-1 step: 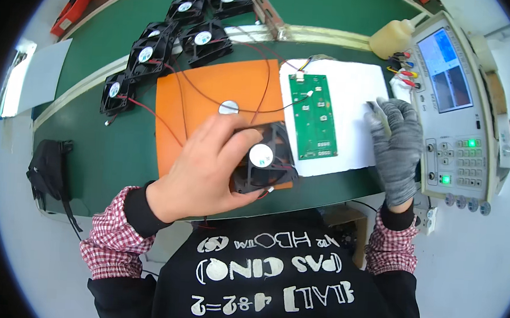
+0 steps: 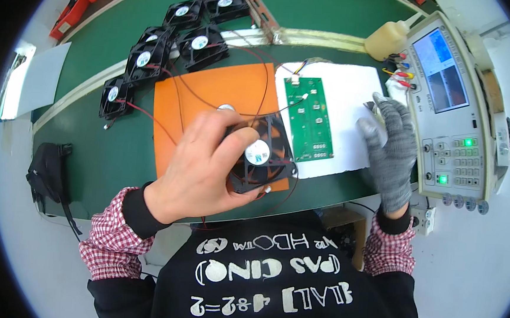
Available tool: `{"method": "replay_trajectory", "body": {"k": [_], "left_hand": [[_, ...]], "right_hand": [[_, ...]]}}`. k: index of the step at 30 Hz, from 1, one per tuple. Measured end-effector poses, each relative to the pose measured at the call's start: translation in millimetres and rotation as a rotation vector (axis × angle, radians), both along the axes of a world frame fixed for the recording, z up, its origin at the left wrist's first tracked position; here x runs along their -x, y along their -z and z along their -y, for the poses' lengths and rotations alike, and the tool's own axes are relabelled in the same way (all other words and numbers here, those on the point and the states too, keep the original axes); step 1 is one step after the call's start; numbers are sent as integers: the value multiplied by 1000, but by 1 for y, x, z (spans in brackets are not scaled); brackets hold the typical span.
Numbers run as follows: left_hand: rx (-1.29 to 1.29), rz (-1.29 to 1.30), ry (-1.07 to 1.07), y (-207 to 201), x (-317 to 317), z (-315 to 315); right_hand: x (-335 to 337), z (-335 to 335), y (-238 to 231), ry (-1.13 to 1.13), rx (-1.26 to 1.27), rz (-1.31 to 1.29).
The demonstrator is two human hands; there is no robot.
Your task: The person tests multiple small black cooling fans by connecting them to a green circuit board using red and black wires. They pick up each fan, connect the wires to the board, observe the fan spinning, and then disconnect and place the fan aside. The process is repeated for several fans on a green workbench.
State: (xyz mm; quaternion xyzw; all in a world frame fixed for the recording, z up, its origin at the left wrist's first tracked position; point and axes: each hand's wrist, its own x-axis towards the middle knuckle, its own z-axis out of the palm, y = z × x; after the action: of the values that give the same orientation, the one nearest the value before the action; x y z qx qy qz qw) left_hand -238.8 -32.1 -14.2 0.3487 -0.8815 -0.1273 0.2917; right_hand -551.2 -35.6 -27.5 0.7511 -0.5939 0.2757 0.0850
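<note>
My bare left hand (image 2: 198, 161) grips a black square cooling fan (image 2: 272, 171) by its frame, thumb and fingers on its left side. The fan has a round white label and thin dark wires with a small white plug. It is held over an orange sheet (image 2: 180, 92). A green circuit board (image 2: 308, 127) lies on a white pad (image 2: 350, 106) to the right. My right hand (image 2: 393, 148), in a grey glove, is curled above the pad's right edge. A small dark, shiny thing (image 2: 370, 106) shows at its fingertips, too small to name.
Several black fans (image 2: 144, 58) with loose wires stand at the back left. A bench meter with a screen (image 2: 441, 68) is on the right, with coloured clip leads (image 2: 401, 75) and a yellowish bottle (image 2: 386, 40) beside it. A black pouch (image 2: 49, 168) hangs at the left edge.
My right thumb has moved slightly down and away from the fingers. The fan in my left hand has shifted and tilted slightly. The whole view has moved a little.
</note>
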Motion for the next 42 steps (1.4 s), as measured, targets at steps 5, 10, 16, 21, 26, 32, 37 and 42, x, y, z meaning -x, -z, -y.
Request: {"method": "replay_trajectory", "body": {"k": [5, 10, 16, 21, 26, 32, 37, 42], "left_hand": [[540, 107, -67, -36, 4, 21], [503, -115, -570, -53, -48, 60], [278, -237, -450, -22, -52, 49], [-11, 303, -299, -3, -11, 9], [-164, 404, -198, -35, -20, 22], [-193, 134, 9, 1, -15, 42], [-95, 147, -20, 5, -12, 41], [421, 151, 28, -24, -18, 16]], "right_hand": [[-58, -27, -24, -459, -600, 919], [-26, 4, -13, -416, -360, 229], [-11, 44, 0, -401, -334, 411], [-26, 62, 18, -373, -547, 804], [-27, 56, 20, -278, -593, 834], [-30, 66, 37, -460, -463, 758], [-26, 69, 36, -424, -550, 800], [-23, 71, 33, -451, -522, 676]]}}
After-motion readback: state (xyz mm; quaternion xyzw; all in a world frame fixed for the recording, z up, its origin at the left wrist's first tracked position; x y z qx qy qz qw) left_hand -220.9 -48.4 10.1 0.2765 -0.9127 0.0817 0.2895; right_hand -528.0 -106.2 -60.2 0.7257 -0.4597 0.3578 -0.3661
